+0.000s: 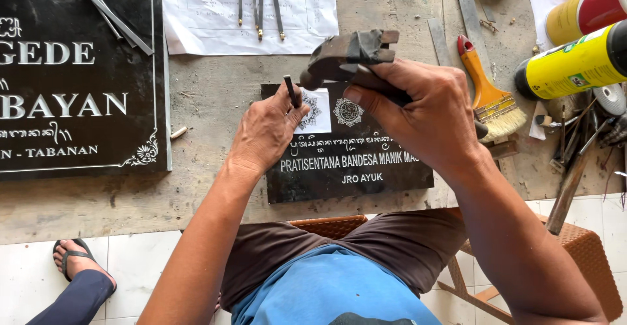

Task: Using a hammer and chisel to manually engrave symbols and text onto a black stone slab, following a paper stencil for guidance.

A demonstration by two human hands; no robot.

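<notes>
Left hand [266, 129] grips a short dark chisel [291, 91] between thumb and fingers, its long axis nearly upright, leaning slightly left at the top, tip down on the small black plaque [339, 168]. That plaque lies under both hands, long axis left to right, its near edge close to the bench [209, 90] edge by the person's lap. Left of this hand, bare bench separates it from a larger black plaque [78, 70], with a small pale stub [178, 132] lying in the gap. Beyond the hand, 4 thin tools [260, 5] lie on white paper [248, 31], pointing toward the person.

Right hand [424, 113] is closed around a hammer [349, 57], whose head hangs just above and right of the chisel's top, not touching it. Right of this hand the room is tight: an orange-handled brush [486, 93] lies just beside it, then a yellow can [575, 64] on its side, and scattered tools at the bench's far right.
</notes>
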